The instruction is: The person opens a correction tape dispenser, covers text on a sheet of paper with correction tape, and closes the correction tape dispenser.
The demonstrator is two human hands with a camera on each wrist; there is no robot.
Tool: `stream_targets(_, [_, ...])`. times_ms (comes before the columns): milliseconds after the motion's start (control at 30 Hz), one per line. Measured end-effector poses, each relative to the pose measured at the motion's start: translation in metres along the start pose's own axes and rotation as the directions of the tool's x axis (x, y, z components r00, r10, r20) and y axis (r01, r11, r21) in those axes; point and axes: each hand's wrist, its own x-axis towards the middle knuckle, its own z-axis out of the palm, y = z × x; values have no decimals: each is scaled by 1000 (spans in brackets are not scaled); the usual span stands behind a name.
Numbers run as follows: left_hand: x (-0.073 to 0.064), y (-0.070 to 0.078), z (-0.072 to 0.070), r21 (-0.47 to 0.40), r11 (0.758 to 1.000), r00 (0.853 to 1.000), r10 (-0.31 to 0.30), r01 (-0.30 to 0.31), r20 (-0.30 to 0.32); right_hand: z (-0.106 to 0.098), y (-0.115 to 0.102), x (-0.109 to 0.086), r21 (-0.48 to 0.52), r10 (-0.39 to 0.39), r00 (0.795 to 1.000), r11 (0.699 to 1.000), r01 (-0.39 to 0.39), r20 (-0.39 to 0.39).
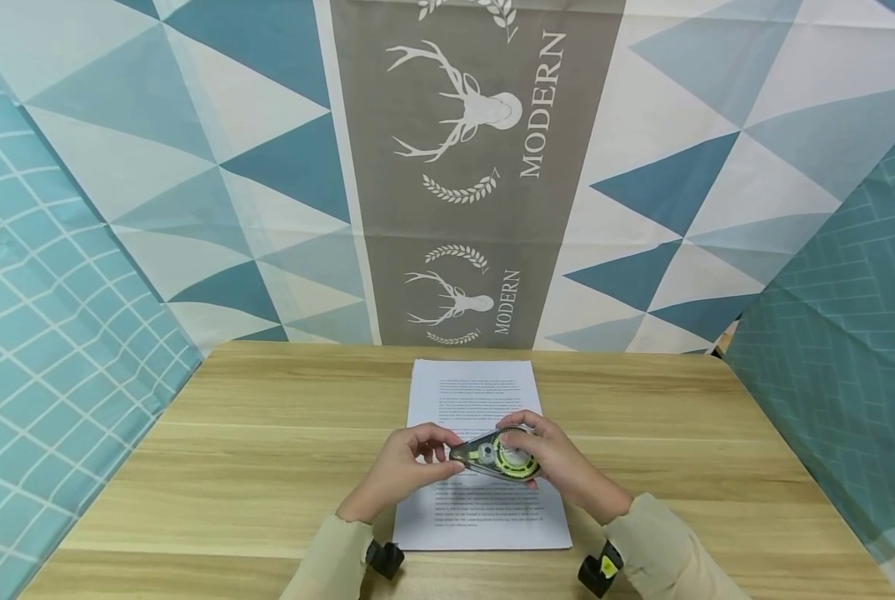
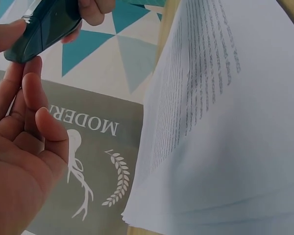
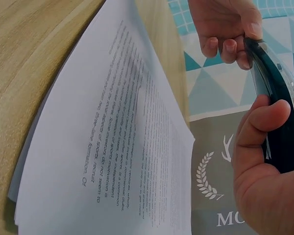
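Both hands hold a correction tape dispenser (image 1: 496, 454) above a stack of printed paper (image 1: 485, 521). It has a dark, tapering body with a clear side and a yellow-green toothed wheel. At its narrow tip, pointing left, my left hand (image 1: 410, 468) pinches with thumb and forefinger. My right hand (image 1: 563, 467) grips the wide rounded end, fingers curled round it. In the left wrist view the dark dispenser (image 2: 44, 29) sits between the left thumb and fingertips. From the right wrist, the dispenser's edge (image 3: 279, 98) shows with the right fingers wrapped on it.
The stack lies on a light wooden table (image 1: 282, 467), its sheets slightly uneven at the edges. A patterned cloth backdrop (image 1: 462, 167) with deer heads rises behind the table. Teal tiled cloths (image 1: 57, 292) hang at both sides. Dark wrist cameras (image 1: 384, 560) sit on both sleeves.
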Motion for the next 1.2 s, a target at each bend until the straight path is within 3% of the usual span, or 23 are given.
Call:
stream_targets(367, [-2, -1, -1, 14, 1000, 999, -11, 11, 31, -5, 2, -2, -65, 75, 997, 995, -73, 28])
stream_targets(533, [-2, -3, -2, 7, 1000, 999, 8, -9, 52, -7, 0, -3, -107, 69, 996, 992, -63, 50])
stream_targets(900, [-2, -6, -4, 24, 1000, 996, -9, 7, 85, -14, -1, -6, -151, 77, 993, 986, -63, 89])
stream_targets(1067, [-1, -5, -4, 15, 999, 997, -43, 43, 66, -18, 3, -5, -120, 77, 992, 991, -65, 98])
stream_targets(1200, [1, -4, -5, 32, 995, 995, -93, 92, 22, -23, 4, -7, -91, 79, 995, 993, -73, 62])
